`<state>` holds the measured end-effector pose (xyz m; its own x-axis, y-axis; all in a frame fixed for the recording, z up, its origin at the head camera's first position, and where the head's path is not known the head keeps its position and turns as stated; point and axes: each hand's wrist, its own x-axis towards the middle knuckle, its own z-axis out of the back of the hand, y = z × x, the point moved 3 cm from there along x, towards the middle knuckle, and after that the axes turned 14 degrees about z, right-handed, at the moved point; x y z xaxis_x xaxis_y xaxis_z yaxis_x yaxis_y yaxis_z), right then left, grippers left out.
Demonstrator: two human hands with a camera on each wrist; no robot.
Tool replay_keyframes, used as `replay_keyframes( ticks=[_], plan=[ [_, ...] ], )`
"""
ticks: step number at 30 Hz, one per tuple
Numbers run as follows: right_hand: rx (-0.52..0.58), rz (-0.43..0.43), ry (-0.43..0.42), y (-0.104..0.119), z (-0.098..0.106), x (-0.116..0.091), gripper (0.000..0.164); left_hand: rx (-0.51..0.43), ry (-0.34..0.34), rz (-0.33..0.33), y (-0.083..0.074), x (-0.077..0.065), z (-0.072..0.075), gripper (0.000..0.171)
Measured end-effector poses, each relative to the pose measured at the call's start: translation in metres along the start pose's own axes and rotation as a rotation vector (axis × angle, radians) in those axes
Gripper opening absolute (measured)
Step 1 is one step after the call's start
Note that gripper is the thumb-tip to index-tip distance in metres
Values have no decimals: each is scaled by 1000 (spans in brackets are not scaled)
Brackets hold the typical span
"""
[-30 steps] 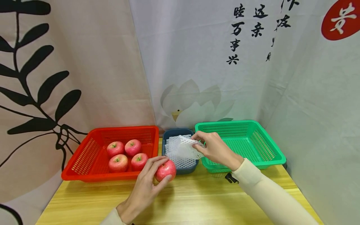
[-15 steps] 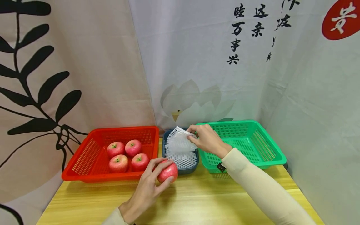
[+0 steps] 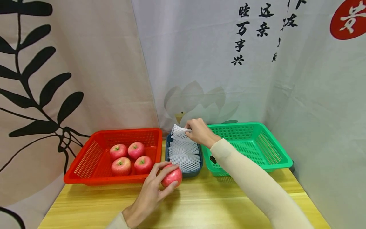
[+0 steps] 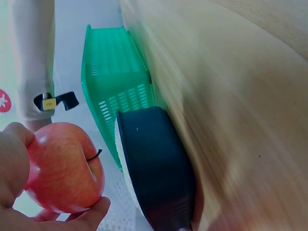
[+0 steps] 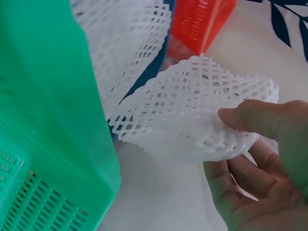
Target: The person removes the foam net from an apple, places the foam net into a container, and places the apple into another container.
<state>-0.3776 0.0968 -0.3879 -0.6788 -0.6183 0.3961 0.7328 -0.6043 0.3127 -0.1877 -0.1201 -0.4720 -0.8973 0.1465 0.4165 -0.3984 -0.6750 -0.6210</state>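
Note:
My left hand (image 3: 151, 189) grips a red apple (image 3: 172, 176) above the table, in front of the blue bin. In the left wrist view the apple (image 4: 65, 168) shows its stem, with thumb and fingers curled around it. Over the back of the bin, my right hand (image 3: 200, 131) pinches a white foam net sleeve (image 3: 178, 131). Close up in the right wrist view, this net sleeve (image 5: 192, 110) is flat and open-meshed, held between thumb and fingers. More foam net sleeves (image 3: 185, 161) lie in the dark blue bin (image 3: 191, 174).
A red basket (image 3: 83, 162) on the left holds several apples (image 3: 121, 166). To the right stands a green basket (image 3: 258, 149), touching or close to the bin. All stand on a wooden table (image 3: 200, 203) before a printed cloth backdrop (image 3: 194, 47).
My right hand has moved left and back, drawing the net sleeve away from the others towards the bin's rear. My left hand with the apple has shifted slightly right.

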Motion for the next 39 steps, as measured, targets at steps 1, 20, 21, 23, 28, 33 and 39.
replay_keyframes(
  ticks=[1, 20, 21, 23, 28, 33, 39],
  plan=[
    [-9, -3, 9, -1, -2, 3, 10, -3, 2, 3, 0, 0, 0, 57],
    [-57, -86, 434, 6, -49, 18, 30, -11, -5, -23, 2, -1, -1, 58],
    [-51, -88, 465, 6, -50, 16, 33, -11, -2, -18, 2, -1, 0, 58],
    [-34, -92, 527, 7, -53, 13, 37, -9, 1, -13, 2, -2, 0, 58],
    [15, -133, 673, 8, -56, 6, 44, -3, -13, -27, 2, -2, 0, 57],
    [10, -135, 785, 12, -57, 2, 51, -17, -9, -25, 2, -2, -1, 58],
    [-51, -104, 843, 22, -61, -3, 49, -26, 5, -25, 1, -2, -3, 58]
  ],
)
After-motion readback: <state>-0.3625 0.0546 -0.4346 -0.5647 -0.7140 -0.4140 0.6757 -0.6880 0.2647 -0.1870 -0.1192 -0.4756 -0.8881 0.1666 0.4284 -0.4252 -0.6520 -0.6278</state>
